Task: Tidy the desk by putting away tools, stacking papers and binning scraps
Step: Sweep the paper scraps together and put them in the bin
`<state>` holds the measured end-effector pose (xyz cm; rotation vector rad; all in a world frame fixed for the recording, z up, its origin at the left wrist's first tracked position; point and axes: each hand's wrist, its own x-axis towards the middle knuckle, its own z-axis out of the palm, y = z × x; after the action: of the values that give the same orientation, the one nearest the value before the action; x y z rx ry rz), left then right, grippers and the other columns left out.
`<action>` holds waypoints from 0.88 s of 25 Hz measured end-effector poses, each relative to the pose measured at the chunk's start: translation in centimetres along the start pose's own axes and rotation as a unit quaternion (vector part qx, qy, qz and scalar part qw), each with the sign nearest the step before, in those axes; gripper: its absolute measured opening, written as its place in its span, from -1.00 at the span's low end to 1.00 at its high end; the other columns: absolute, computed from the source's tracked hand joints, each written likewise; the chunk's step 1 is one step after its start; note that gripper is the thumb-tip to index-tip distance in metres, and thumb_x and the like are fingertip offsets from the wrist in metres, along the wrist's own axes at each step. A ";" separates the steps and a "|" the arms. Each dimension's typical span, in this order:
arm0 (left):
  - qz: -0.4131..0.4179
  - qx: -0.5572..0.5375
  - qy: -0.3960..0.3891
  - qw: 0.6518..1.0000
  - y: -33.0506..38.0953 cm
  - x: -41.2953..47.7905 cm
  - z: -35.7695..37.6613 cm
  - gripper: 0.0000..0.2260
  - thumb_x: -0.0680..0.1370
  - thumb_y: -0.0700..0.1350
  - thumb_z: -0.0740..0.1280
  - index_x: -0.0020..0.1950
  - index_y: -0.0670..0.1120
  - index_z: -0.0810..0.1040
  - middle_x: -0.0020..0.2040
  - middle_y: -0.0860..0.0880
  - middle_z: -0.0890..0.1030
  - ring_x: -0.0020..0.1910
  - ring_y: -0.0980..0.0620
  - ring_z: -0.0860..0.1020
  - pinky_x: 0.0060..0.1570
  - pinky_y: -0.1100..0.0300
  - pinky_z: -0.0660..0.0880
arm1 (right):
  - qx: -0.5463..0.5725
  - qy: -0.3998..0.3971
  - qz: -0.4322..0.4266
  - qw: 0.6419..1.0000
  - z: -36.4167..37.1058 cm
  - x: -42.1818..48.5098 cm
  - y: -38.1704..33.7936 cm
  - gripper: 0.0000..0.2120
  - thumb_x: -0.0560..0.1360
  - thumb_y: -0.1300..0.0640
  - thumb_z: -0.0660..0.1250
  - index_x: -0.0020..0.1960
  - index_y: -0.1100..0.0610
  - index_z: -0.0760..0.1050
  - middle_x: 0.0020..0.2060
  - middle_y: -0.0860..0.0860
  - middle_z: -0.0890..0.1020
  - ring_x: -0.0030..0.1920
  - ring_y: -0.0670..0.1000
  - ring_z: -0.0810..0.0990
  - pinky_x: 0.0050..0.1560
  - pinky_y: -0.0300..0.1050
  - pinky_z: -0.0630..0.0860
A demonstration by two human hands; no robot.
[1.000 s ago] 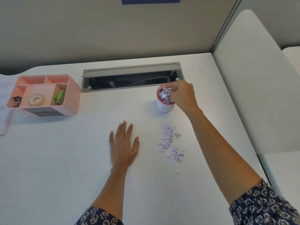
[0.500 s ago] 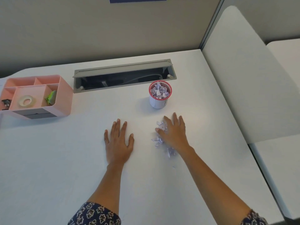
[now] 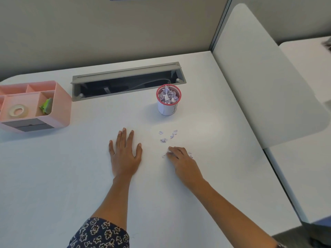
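The left hand [image 3: 125, 154] lies palm down on the white surface [image 3: 71, 167], its fingers straight, close together and pointing to 12 o'clock; it holds nothing. The right hand [image 3: 182, 161] sits just at its 3 o'clock, knuckles up and fingers curled in narrow, the tips closing on a clump of small torn lilac-and-white paper scraps [image 3: 169, 153]. A few bits peek out at the hand's outer edge. How much paper is under the palm cannot be seen.

More of the same scraps lie loose on the surface at 12 o'clock from the right hand, near it but not touching. Further off along the same 12 o'clock line stands a small round white cup with a red mesh rim [image 3: 167, 109], upright and filled to the brim with crumpled lilac paper.

Beyond the cup, toward 11 o'clock, a long grey cable tray [image 3: 129, 81] is sunk into the surface with its lid raised, showing a dark slot. At 10 o'clock from the left hand, well apart from it, sits a pink plastic desk organiser [image 3: 61, 108] with several compartments. A roll of clear tape [image 3: 18, 110] lies flat in its large front compartment, and a small green item [image 3: 46, 106] is in the narrow compartment just to the tape's 3 o'clock. Both forearms reach in from 6 o'clock, with dark flower-print sleeves [image 3: 100, 233] pushed up.
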<state>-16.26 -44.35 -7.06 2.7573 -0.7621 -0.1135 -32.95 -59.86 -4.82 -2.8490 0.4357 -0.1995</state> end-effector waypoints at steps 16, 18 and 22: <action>0.001 0.002 -0.007 1.000 -0.1 0.1 -0.1 -0.47 0.59 0.16 0.00 0.56 0.06 0.14 0.59 0.03 0.07 0.57 0.08 0.00 0.52 -0.10 -0.06 | 0.345 0.100 0.300 0.884 -11.0 15.5 2.1 -0.79 0.49 0.20 0.42 0.12 0.18 0.66 0.05 0.11 0.68 0.01 0.04 0.63 0.08 -0.16 0.58; 0.000 0.001 -0.007 1.000 0.0 0.1 -0.1 -0.47 0.59 0.15 0.01 0.55 0.06 0.14 0.59 0.04 0.07 0.57 0.08 0.00 0.52 -0.10 -0.06 | 0.251 0.087 0.262 0.928 -11.0 17.7 1.6 -0.73 0.53 0.14 0.38 0.21 0.17 0.62 0.19 0.12 0.63 0.14 0.07 0.60 0.12 -0.17 0.54; -0.001 0.002 -0.011 1.000 0.0 0.1 -0.2 -0.47 0.59 0.15 0.01 0.56 0.07 0.13 0.59 0.04 0.07 0.57 0.09 0.00 0.52 -0.10 -0.05 | 0.139 -0.058 0.285 0.947 -8.9 22.1 2.0 -0.49 0.51 -0.03 0.38 0.41 0.11 0.42 0.34 0.09 0.50 0.29 0.12 0.50 0.34 -0.08 0.40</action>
<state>-16.12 -44.38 -6.90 2.7645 -0.7664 -0.1445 -14.09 -70.54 5.29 -2.3285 1.0791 0.0171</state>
